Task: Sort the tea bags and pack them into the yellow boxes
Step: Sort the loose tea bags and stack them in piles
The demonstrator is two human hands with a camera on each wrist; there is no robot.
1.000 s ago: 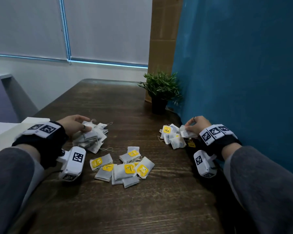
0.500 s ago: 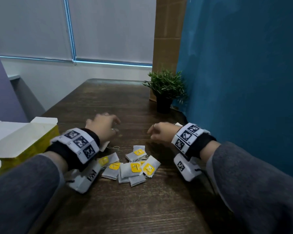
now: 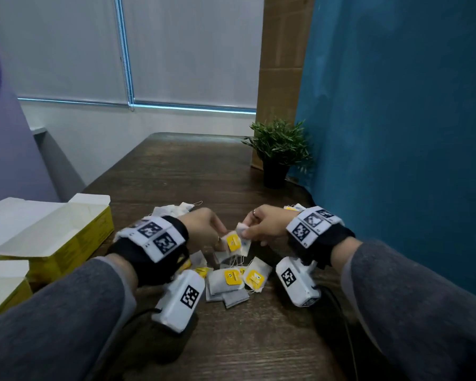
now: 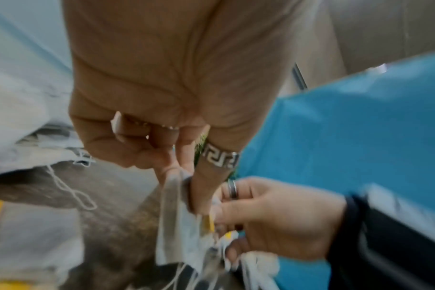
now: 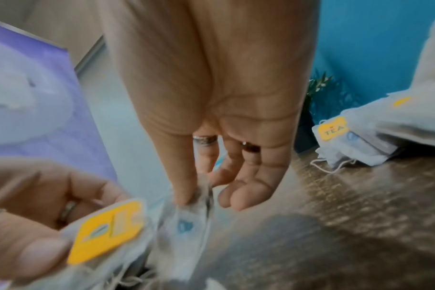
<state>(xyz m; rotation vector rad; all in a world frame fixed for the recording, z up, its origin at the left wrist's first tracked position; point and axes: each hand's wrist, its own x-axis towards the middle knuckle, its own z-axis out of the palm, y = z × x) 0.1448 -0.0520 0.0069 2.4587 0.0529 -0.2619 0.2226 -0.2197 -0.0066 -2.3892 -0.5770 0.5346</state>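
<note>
Above the middle pile of tea bags (image 3: 237, 280) my two hands meet. My left hand (image 3: 221, 240) pinches a tea bag with a yellow tag (image 3: 233, 242), also seen in the right wrist view as the yellow-tagged bag (image 5: 107, 231). My right hand (image 3: 247, 234) pinches a second tea bag (image 5: 186, 221) with a blue mark, thumb against forefinger (image 5: 199, 190). The two bags touch and their strings hang tangled below. Two open yellow boxes (image 3: 66, 240) (image 3: 3, 290) stand at the left. In the left wrist view my left hand (image 4: 186, 182) grips a bag's edge (image 4: 174, 215).
A sorted pile of tea bags (image 3: 173, 209) lies behind my left hand and another pile (image 5: 355, 137) with a "TEA" tag lies behind my right wrist. A potted plant (image 3: 278, 149) stands at the back right by the blue wall (image 3: 396, 133).
Both hands left the side piles, came together over the middle pile and lifted tea bags from it. The head view dropped and turned left, bringing the yellow boxes into sight.
</note>
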